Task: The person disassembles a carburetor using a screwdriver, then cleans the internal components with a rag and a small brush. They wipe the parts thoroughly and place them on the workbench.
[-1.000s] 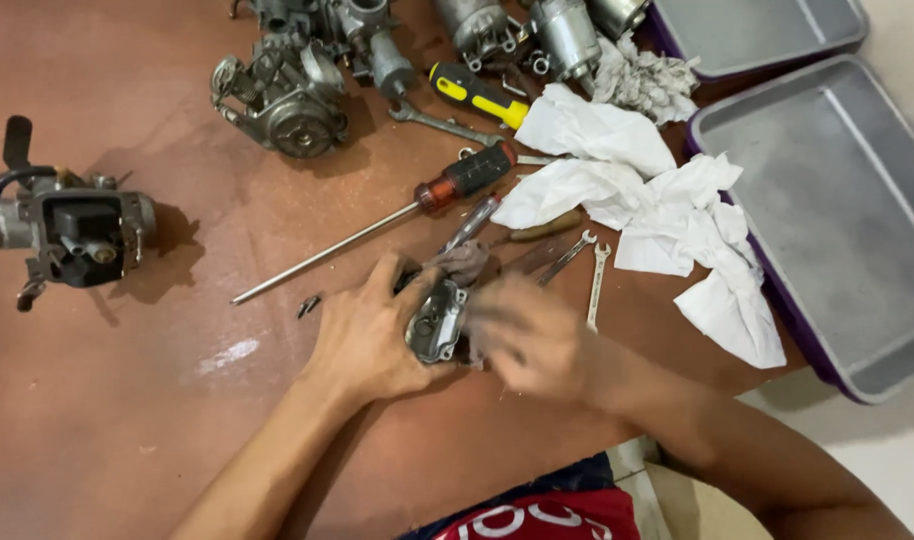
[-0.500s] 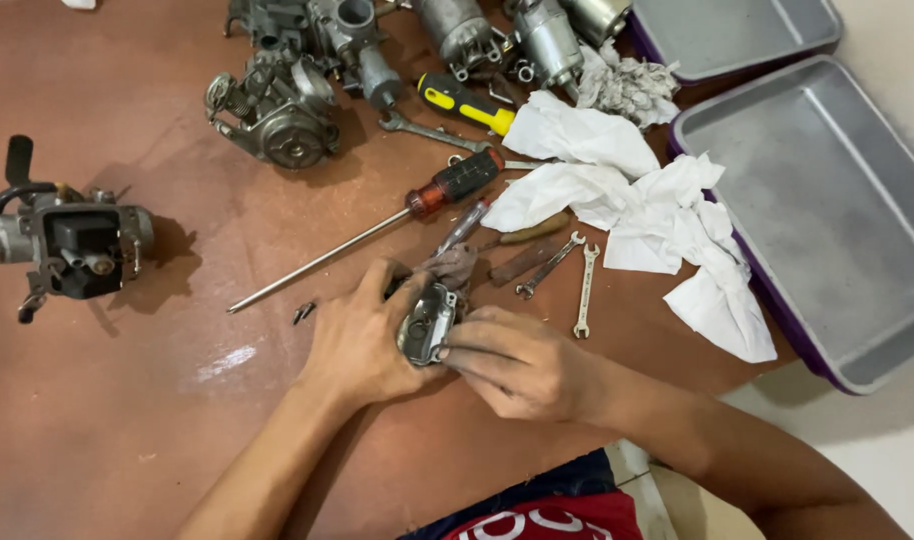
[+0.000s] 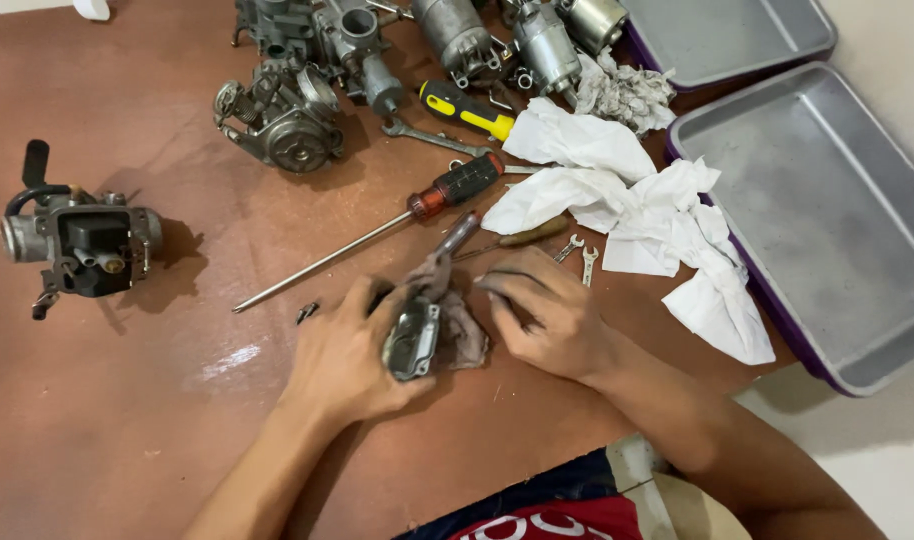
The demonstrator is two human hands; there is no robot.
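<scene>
At centre-bottom of the reddish-brown tabletop (image 3: 127,420), left hand (image 3: 342,355) wraps closed around a small grey metal carburetor part (image 3: 413,338), thumb under it. Right hand (image 3: 545,310) presses a dirty grey rag (image 3: 455,318) against the part, fingers curled; whether it pinches the rag, cannot tell. Just beyond: long-shaft screwdriver with red-black handle (image 3: 447,190), small wrenches (image 3: 577,255), crumpled white paper towels (image 3: 617,200). Yellow-black handled screwdriver (image 3: 465,108) farther up. Grey carburetor bodies (image 3: 287,120) cluster at the top edge; one dark carburetor with black lever (image 3: 77,240) sits alone, far left. Two grey metal trays (image 3: 827,220) overhang the right edge. Bare tabletop lies lower left; near edge runs close by the person's red shirt (image 3: 547,520).
</scene>
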